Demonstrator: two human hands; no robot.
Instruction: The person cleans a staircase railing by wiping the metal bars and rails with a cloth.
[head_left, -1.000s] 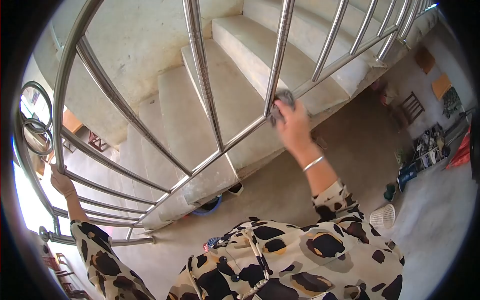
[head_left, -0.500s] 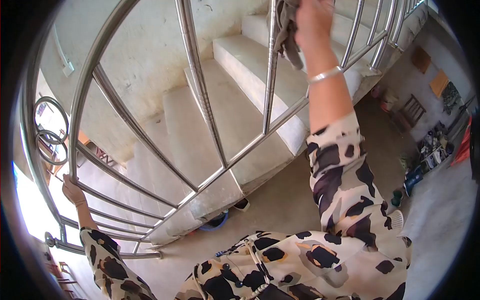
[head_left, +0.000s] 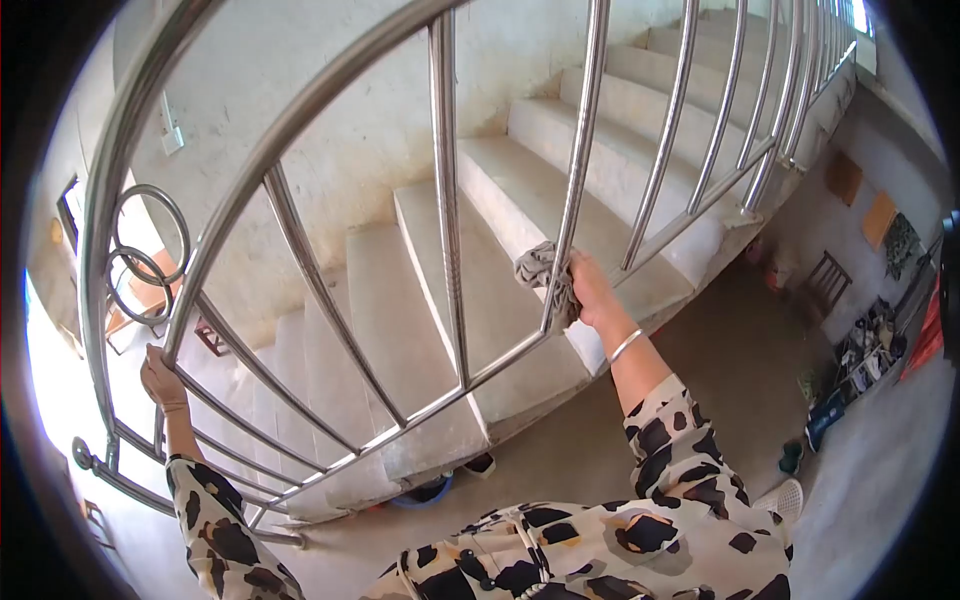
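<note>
My right hand (head_left: 592, 287) is closed around a grey-brown cloth (head_left: 541, 272), which is wrapped about an upright metal baluster (head_left: 583, 140) near its lower end. A silver bracelet circles that wrist. At the left, my left hand (head_left: 163, 378) grips the curved metal rail (head_left: 238, 190) of the stair railing, its fingers bent around the tube. Beside that hand, two joined metal rings (head_left: 150, 235) sit between the curved tubes. The balusters meet a slanting bottom bar (head_left: 500, 362) just below the cloth.
Concrete stairs (head_left: 520, 180) rise to the right behind the railing, against a stained wall (head_left: 340, 90). Under the stairs lies a blue basin (head_left: 422, 494). Boots (head_left: 822, 420), a shoe rack (head_left: 868, 350) and a wooden chair (head_left: 828, 280) stand at the right.
My right hand has moved down the baluster with the cloth, from high up to near the bottom bar. My left hand keeps its hold on the rail. The view has shifted, showing more stairs.
</note>
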